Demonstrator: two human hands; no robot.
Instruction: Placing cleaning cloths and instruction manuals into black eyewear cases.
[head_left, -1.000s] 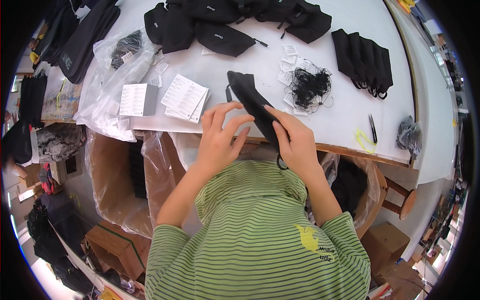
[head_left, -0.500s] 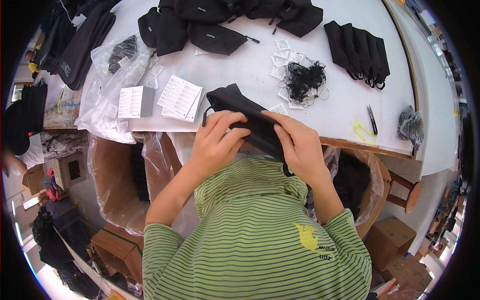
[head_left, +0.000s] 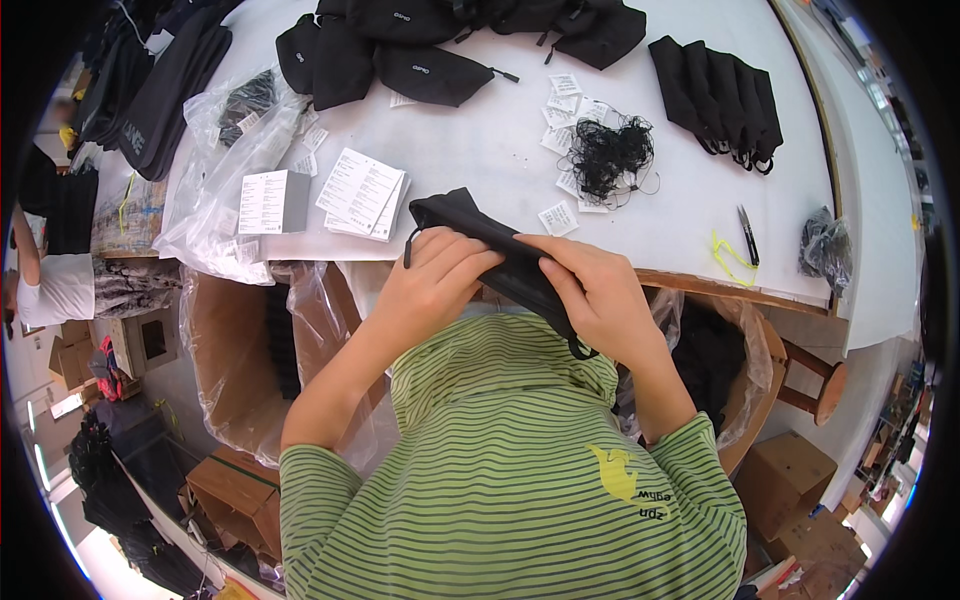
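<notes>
Both my hands hold a black fabric pouch just off the table's near edge. A thin cord or zip pull hangs at its left end, and a small loop shows at its lower right end. My left hand is closed over the left part, its fingers bent onto the fabric. My right hand grips the other part, thumb and fingers along the upper edge. Just left of the pouch lie flat white printed cards, beside an upright stack of white cards.
Black zip pouches lie along the table's far side. A tangle of black cords rests by small white tags. Folded black pouches, black snips and clear plastic lie around. Plastic-lined cartons stand below the edge.
The pouch's upper left end has dipped slightly toward me. My left fingers have drawn together over the fabric. Another person in a white top has come into view at the far left.
</notes>
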